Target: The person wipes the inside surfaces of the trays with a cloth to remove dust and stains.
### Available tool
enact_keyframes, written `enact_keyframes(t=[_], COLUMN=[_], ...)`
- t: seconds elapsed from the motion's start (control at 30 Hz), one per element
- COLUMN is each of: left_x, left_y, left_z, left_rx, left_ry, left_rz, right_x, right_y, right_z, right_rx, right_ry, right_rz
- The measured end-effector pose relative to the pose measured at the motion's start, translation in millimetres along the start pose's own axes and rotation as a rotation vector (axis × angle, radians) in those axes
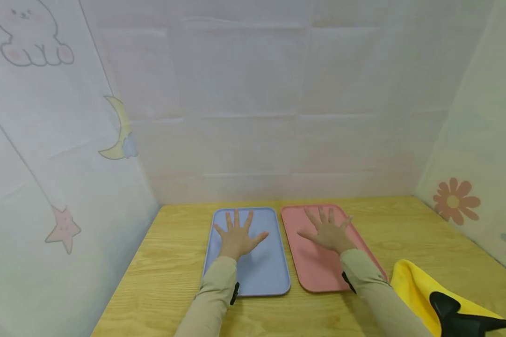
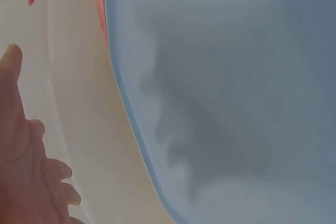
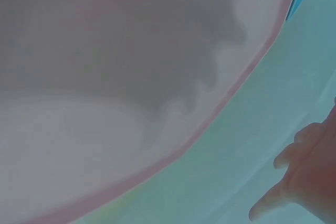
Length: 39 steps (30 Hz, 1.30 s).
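Head view: hands flat on smooth rounded-corner blue tray [image 1: 274,276], pink tray [image 1: 312,276].

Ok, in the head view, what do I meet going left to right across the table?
Blue tray with the left hand flat on it → pink tray under the right hand → yellow cloth → black item on it.

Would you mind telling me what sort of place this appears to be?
Probably a small curtained tabletop booth: a light wooden table enclosed by white fabric screens printed with cartoons, with a blue plastic tray and a pink plastic tray under the hands.
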<state>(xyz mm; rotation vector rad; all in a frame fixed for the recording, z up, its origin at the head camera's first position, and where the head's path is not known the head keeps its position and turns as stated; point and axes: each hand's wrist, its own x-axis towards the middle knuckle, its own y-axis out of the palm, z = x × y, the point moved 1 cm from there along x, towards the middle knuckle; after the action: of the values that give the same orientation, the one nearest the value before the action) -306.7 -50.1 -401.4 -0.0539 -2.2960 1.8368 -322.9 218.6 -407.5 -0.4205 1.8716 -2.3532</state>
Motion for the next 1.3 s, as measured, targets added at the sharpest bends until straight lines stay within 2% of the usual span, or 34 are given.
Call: enact_keyframes(t=[0.23, 0.37, 0.47, 0.6, 0.63, 0.67, 0.7, 0.8, 0.87, 0.9, 0.97, 1.1, 1.3], left_x=[0.2, -0.7, -2.4, -3.4, -1.1, 6.7, 9.7, 19.0, 17.5, 9.4, 1.8, -7.0, -8.8], left_y=[-1.0, -3.2, -5.7, -6.6, -4.3, 7.8, 11.4, 20.4, 17.6, 5.0, -3.5, -11.3, -8.7], left_z=[3.3, 6.9, 11.1, 23.6, 28.6, 39.2, 44.8, 59.2, 63.5, 58.9, 59.0, 63.2, 71.2], left_rx=[-0.065, -0.079, -0.114, -0.216, -0.236, -0.246, -0.27, -0.294, -0.29, -0.284, -0.252, -0.202, -0.156], left_ry=[-0.033, -0.039, -0.043, -0.022, -0.027, -0.006, -0.019, -0.114, -0.17, -0.215, -0.22, -0.229, -0.257], left_rz=[-0.039, -0.078, -0.161, -0.294, -0.313, -0.365, -0.371, -0.328, -0.296, -0.239, -0.23, -0.177, -0.108], right_x=[-3.3, -7.0, -8.6, -9.3, -9.9, -10.1, -10.4, -11.5, -11.6, -11.8, -11.6, -10.8, -11.2], right_y=[-1.6, -1.6, -1.3, -0.5, -0.4, 0.3, 0.6, 1.2, 1.7, 1.4, 1.7, 4.2, 9.5], right_z=[-0.8, -1.2, -0.4, -0.9, -1.2, -1.8, -2.2, -2.7, -2.9, -2.6, -2.6, -3.2, -4.6], right_rx=[0.024, 0.049, 0.066, 0.093, 0.096, 0.095, 0.099, 0.106, 0.102, 0.102, 0.091, 0.085, 0.082], right_ry=[0.027, 0.008, 0.014, 0.024, 0.023, 0.018, 0.016, 0.015, 0.009, 0.006, 0.0, 0.014, 0.038], right_rz=[0.035, 0.036, 0.051, 0.075, 0.079, 0.079, 0.081, 0.088, 0.089, 0.093, 0.1, 0.136, 0.181])
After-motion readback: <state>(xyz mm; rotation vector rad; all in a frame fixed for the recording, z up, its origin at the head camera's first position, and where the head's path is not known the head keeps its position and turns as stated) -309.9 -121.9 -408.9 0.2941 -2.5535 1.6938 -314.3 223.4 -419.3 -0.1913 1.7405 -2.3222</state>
